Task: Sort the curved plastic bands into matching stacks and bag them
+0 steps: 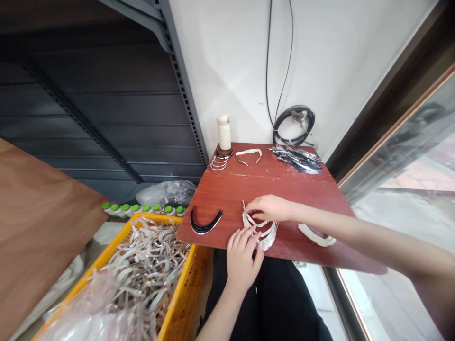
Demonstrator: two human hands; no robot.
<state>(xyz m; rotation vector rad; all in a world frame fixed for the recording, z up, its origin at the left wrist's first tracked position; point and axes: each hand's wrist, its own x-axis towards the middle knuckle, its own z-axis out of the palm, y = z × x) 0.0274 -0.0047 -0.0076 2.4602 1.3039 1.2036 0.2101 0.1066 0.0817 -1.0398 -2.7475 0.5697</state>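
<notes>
No words, numbers or signs can be read here, not on the tall, round, cream-coloured bottle (224, 135) at the back of the red-brown wooden table (227, 189), nor on the little white jars with green lids (146, 208) (those look too small and blurry).

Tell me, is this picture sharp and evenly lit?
Not quite. In the head view, the wall is bright, the shelving dark; clear plastic in the yellow crate shows glare; the right forearm seems stretched toward the edge; fine detail in the white bands by the left hand and right hand looks soft.
</notes>
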